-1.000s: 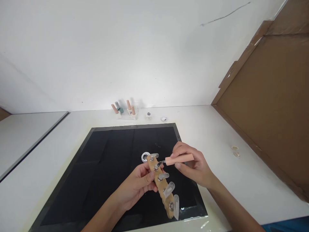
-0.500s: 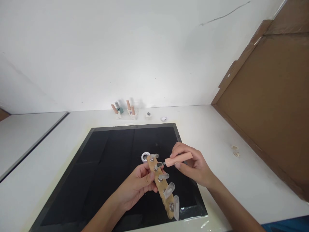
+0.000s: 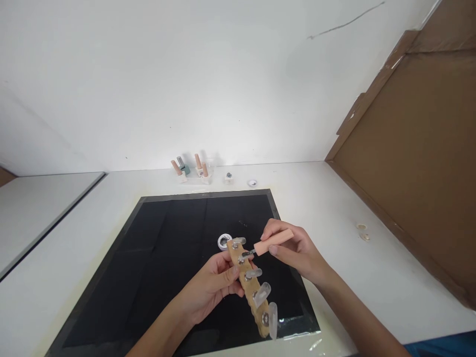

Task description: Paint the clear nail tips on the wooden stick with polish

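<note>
My left hand (image 3: 217,285) is closed around a wooden nail tip stand (image 3: 248,287), tilted over the black mat. Several clear false nails are fixed along it on round metal mounts, among them a wide one (image 3: 262,293) and a long one at the near end (image 3: 272,320). Between the fingertips of my right hand (image 3: 293,245) is a nail polish brush (image 3: 273,242) with a peach handle. Its dark bristles touch, or lie just over, the second false nail from the far end. A small round white pot (image 3: 224,241) sits behind the stand's far end.
Nail polish bottles (image 3: 182,171) with peach and grey caps stand by the wall. To their right are an uncapped bottle (image 3: 228,178) and a white lid (image 3: 252,183). Two small round pieces (image 3: 362,232) lie at the right, near a brown cardboard panel (image 3: 412,173).
The brush handle has swung slightly, its rear end now a little farther left and higher. The stand has shifted very slightly to the right. Both hands keep their hold.
</note>
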Tool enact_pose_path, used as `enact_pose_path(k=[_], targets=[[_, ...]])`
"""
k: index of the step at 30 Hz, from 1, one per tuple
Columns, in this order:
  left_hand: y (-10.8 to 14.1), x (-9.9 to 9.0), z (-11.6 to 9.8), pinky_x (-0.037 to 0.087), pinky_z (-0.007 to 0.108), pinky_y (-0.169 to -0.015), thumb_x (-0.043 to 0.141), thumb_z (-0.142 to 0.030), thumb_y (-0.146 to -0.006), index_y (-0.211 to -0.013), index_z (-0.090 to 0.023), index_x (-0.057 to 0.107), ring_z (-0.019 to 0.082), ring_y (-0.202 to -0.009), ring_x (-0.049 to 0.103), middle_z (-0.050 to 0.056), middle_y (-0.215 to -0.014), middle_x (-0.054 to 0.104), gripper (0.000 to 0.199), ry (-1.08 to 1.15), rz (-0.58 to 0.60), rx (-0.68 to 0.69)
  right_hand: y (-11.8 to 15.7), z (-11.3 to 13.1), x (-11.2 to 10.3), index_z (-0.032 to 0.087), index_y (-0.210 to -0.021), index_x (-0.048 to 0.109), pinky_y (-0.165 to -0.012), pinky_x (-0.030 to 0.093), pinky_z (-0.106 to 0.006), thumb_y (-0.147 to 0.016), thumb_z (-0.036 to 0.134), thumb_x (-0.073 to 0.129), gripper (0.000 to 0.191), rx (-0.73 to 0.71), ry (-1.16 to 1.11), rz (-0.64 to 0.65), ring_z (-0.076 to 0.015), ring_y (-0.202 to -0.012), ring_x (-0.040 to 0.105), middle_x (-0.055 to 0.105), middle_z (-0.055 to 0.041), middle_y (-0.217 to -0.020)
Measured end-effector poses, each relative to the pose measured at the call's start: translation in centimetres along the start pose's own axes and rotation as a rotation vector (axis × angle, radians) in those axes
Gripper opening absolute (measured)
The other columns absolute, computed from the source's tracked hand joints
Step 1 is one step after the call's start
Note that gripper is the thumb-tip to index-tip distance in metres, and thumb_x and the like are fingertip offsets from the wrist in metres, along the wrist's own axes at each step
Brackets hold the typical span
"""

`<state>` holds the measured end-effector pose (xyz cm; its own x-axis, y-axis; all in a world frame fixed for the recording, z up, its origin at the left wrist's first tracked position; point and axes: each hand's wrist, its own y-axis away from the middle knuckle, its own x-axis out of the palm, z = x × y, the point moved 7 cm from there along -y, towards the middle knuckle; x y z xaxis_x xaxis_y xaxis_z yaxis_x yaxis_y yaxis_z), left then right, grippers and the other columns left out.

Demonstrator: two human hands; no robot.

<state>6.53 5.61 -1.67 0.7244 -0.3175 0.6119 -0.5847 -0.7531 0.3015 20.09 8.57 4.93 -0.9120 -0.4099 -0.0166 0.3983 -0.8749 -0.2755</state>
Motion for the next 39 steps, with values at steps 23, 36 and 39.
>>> enact_pose_path(k=[23, 36, 39], targets=[[-0.09, 0.31, -0.09, 0.049, 0.022, -0.055, 0.066, -0.032, -0.078, -0.091, -0.011, 0.069, 0.014, -0.067, 0.062, 0.009, -0.082, 0.068, 0.024, -0.009, -0.001, 0.006, -0.06, 0.75, 0.72, 0.020, -0.085, 0.062, -0.062, 0.043, -0.029, -0.084, 0.020, 0.058, 0.004, -0.080, 0.155, 0.061, -0.0150, -0.069, 0.052, 0.056, -0.0021, -0.078], [-0.18, 0.18, -0.12, 0.050, 0.020, -0.054, 0.064, -0.031, -0.080, -0.089, -0.010, 0.069, 0.012, -0.063, 0.061, 0.008, -0.080, 0.067, 0.023, -0.050, -0.029, 0.009, -0.12, 0.88, 0.84, 0.020, -0.083, 0.062, -0.062, 0.042, -0.028, -0.081, 0.011, 0.056, 0.011, -0.063, 0.187, 0.068, -0.0141, -0.068, 0.052, 0.056, -0.0009, -0.078], [-0.21, 0.12, -0.19, 0.050, 0.020, -0.055, 0.064, -0.030, -0.081, -0.090, -0.010, 0.069, 0.011, -0.064, 0.061, 0.008, -0.080, 0.067, 0.022, -0.075, -0.028, 0.011, -0.12, 0.81, 0.86, 0.020, -0.082, 0.062, -0.062, 0.041, -0.027, -0.080, 0.009, 0.056, 0.013, -0.043, 0.189, 0.063, -0.0134, -0.067, 0.052, 0.055, -0.0002, -0.077]])
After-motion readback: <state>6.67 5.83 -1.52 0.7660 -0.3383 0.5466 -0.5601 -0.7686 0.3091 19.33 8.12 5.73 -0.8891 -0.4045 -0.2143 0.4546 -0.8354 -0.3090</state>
